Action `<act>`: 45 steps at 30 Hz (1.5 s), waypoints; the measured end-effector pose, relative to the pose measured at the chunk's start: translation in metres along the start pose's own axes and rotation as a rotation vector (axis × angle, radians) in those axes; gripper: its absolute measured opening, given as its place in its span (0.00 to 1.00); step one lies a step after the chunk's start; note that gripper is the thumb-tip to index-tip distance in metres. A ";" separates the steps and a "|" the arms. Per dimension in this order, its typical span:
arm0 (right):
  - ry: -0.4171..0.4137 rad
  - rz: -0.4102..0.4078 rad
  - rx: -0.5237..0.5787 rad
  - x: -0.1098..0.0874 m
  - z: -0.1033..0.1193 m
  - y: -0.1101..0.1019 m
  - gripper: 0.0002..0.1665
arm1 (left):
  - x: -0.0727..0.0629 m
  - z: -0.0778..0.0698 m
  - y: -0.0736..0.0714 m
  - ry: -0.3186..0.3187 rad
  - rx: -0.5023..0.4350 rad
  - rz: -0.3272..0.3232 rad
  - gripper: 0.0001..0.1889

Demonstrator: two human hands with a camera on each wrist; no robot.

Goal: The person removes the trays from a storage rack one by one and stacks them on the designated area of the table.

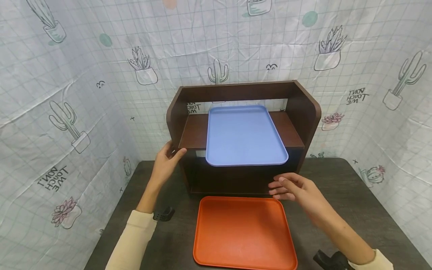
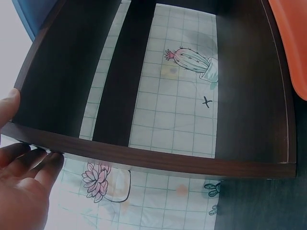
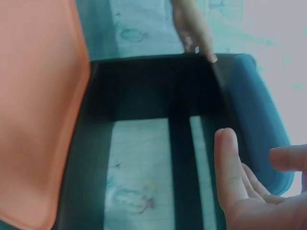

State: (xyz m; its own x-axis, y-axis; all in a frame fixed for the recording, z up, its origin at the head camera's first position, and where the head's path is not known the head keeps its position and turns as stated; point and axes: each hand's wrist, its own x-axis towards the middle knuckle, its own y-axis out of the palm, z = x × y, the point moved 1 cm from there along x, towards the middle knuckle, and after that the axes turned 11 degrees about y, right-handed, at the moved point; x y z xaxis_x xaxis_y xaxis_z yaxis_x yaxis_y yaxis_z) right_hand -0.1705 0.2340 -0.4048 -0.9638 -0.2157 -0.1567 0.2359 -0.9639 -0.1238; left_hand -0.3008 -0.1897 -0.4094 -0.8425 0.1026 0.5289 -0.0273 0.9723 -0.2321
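Observation:
A dark brown two-level wooden shelf (image 1: 192,131) stands on the table. My left hand (image 1: 167,159) grips the front edge of its left side panel, the thumb on the inner side and the fingers outside, as the left wrist view shows. A light blue tray (image 1: 244,135) lies on the upper board, its front end jutting out past the edge. Below that tray's front right corner my right hand (image 1: 297,189) hovers with fingers loosely extended and holds nothing. An orange tray (image 1: 244,232) lies flat on the table in front of the shelf, close to the right fingertips.
The dark table (image 1: 162,240) carries both the shelf and the orange tray. Behind and at both sides hangs a white gridded cloth (image 1: 175,48) printed with cacti. Black wrist bands (image 1: 164,214) show below the hands. The lower compartment is partly open at the back.

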 end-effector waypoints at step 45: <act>0.028 0.126 0.970 0.028 0.059 0.069 0.39 | -0.001 -0.004 -0.001 -0.002 0.014 0.009 0.36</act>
State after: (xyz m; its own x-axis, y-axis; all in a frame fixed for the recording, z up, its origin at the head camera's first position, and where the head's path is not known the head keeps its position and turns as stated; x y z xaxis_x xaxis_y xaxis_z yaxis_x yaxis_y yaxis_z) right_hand -0.1889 0.1522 -0.3599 -0.9322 -0.3346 -0.1380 0.1206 -0.6466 0.7533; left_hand -0.2979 -0.1894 -0.4060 -0.8440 0.1113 0.5246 -0.0267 0.9683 -0.2483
